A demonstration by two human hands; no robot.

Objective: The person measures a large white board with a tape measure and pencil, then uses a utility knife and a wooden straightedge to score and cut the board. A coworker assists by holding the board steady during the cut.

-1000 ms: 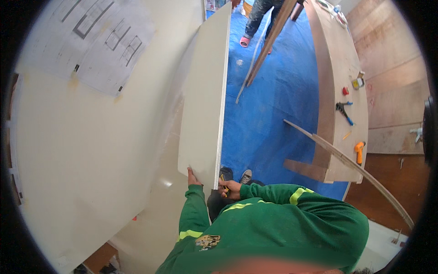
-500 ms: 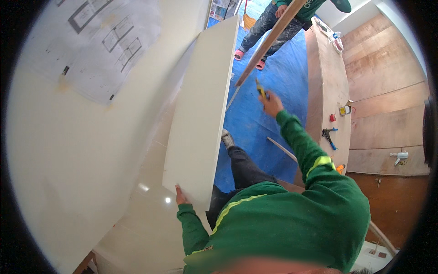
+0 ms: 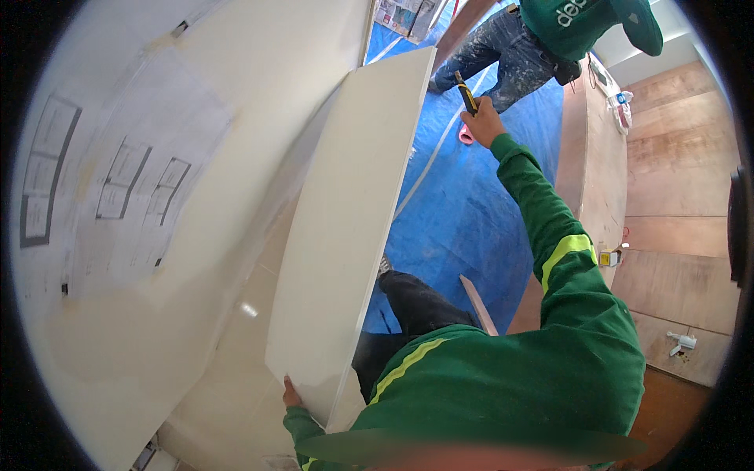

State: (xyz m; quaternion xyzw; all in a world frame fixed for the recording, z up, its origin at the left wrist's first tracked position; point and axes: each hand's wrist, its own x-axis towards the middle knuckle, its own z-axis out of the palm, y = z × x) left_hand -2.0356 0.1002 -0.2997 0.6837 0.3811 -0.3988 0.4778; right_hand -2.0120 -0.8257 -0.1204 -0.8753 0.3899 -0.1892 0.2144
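A long white board (image 3: 345, 212) stands on edge at my left side, slanting away toward the wall. My left hand (image 3: 291, 392) grips its near lower corner; the thumb shows and the other fingers are hidden. Stretched out ahead, my right hand (image 3: 485, 122) is closed round a yellow-and-black utility knife (image 3: 467, 94), its tip pointing up and away. The knife is just right of the board's far end, apart from it. A co-worker in a green top (image 3: 577, 23) crouches or bends just beyond the knife, beside a reddish wooden strip (image 3: 462, 31).
Blue sheeting (image 3: 463, 204) covers the floor. A pink slipper (image 3: 466, 135) and a loose wood strip (image 3: 477, 304) lie on it. To the right runs a wooden ledge (image 3: 597, 165) with a small yellow-and-white box (image 3: 609, 257). Drawings on paper (image 3: 118, 173) hang on the left wall.
My right hand with the knife has reached farther forward. The co-worker has bent lower and the wooden strip has shifted away. My left hand still grips the board; my view has turned.
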